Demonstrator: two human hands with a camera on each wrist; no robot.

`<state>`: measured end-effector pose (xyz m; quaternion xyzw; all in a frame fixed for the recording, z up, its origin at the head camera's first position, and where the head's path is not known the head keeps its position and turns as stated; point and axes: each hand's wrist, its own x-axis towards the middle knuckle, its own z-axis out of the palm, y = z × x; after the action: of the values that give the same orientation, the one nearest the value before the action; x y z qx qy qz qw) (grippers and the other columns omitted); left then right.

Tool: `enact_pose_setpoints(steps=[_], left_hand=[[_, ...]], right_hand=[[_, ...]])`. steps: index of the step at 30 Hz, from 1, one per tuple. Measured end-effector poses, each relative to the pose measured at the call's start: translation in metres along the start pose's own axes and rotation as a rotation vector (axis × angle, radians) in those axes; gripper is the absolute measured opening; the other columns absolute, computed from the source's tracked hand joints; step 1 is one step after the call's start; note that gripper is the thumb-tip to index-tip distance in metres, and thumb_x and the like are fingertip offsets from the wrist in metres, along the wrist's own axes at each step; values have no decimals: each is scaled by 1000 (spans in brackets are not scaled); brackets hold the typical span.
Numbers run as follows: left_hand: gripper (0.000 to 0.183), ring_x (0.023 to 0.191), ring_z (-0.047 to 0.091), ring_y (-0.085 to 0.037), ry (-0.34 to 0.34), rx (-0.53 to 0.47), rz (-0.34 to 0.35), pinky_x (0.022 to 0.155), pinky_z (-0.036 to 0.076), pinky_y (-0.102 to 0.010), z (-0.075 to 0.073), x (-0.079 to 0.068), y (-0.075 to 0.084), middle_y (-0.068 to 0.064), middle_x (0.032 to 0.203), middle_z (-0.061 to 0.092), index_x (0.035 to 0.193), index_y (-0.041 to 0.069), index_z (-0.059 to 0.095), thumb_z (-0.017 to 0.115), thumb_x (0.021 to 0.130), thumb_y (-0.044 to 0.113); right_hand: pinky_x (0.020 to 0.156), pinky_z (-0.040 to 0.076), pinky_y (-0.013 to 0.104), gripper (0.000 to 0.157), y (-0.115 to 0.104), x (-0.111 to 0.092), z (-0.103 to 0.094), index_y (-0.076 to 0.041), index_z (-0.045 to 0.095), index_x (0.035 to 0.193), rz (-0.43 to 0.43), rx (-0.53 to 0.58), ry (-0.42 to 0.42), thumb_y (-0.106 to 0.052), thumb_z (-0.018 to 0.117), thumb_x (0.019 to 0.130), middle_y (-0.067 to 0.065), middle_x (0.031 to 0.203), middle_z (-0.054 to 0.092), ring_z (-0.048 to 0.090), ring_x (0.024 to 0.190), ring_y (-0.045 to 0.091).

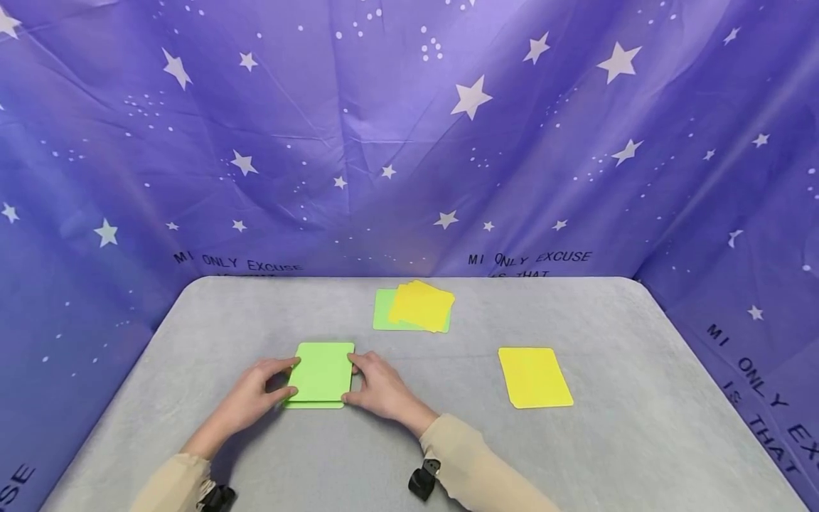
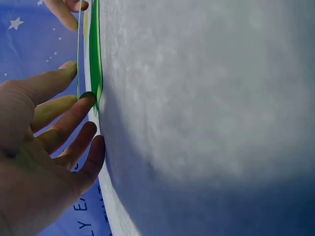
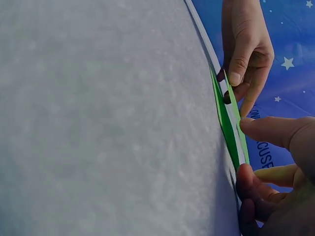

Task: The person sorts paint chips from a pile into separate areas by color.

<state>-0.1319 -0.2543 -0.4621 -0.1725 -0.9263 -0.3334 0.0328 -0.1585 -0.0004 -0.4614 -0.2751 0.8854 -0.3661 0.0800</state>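
Both hands hold a light green square card [image 1: 323, 370] by its opposite side edges, left of the table's middle. My left hand [image 1: 258, 390] has thumb and forefinger at the left edge; my right hand [image 1: 382, 384] grips the right edge the same way. Under the held card lies another green card [image 1: 313, 405], its near edge showing as a strip. The right wrist view shows a gap between the held card [image 3: 236, 115] and the green below [image 3: 226, 125]. In the left wrist view, the remaining fingers of the left hand [image 2: 54, 123] spread loosely beneath the card's level.
At the back middle, several yellow cards [image 1: 422, 306] lie fanned over a green card [image 1: 382, 311]. A neat yellow pile [image 1: 536, 377] sits on the right. The grey table [image 1: 441, 387] has rounded far corners, and a purple star-patterned cloth [image 1: 397, 128] hangs around it.
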Motion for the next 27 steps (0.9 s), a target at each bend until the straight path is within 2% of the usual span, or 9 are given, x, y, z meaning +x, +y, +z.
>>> enact_pose_setpoints(steps=[4, 7, 12, 20, 23, 27], left_hand=[[44, 90, 56, -18, -12, -11, -2, 73, 47, -33, -1, -2, -3, -5, 104, 65, 122, -3, 64, 77, 81, 8], [43, 84, 52, -13, -25, -28, -5, 69, 45, -29, -2, -2, -6, 0, 101, 63, 121, -1, 65, 77, 82, 11], [39, 83, 51, -13, -30, -30, 14, 68, 44, -28, -2, -4, -10, 0, 100, 61, 115, 1, 68, 80, 79, 10], [38, 90, 53, -17, -23, -23, 14, 74, 46, -30, -3, -6, -10, -2, 105, 61, 112, 5, 68, 81, 76, 7], [37, 91, 53, -18, -29, -26, 16, 74, 46, -31, -3, -5, -9, -2, 106, 60, 113, 6, 68, 79, 78, 6], [30, 89, 52, -18, -26, -35, 29, 73, 45, -30, -3, -5, -8, -2, 105, 60, 110, 6, 69, 76, 81, 7]], right_hand=[[69, 41, 20, 66, 2, 0, 1, 2, 54, 133, -12, -43, -50, -20, 80, 77, 6, 104, 55, 44, 67, 3], [69, 40, 20, 63, 4, 1, 0, 1, 55, 132, -21, -25, -85, -19, 79, 77, 5, 106, 54, 43, 66, 3], [63, 39, 17, 61, 6, 1, -5, 2, 55, 132, -10, 78, -129, -13, 77, 78, 3, 104, 52, 42, 63, 0], [65, 38, 18, 63, 9, -2, -4, 2, 52, 136, -26, 131, -163, -13, 77, 79, 3, 105, 49, 42, 66, 1], [69, 41, 18, 62, 14, -3, -6, 4, 52, 135, -48, 178, -157, -12, 75, 80, 4, 105, 52, 45, 70, 1], [72, 44, 20, 55, 22, -8, -15, 6, 53, 133, -70, 232, -98, -9, 71, 83, 9, 103, 57, 50, 74, 3]])
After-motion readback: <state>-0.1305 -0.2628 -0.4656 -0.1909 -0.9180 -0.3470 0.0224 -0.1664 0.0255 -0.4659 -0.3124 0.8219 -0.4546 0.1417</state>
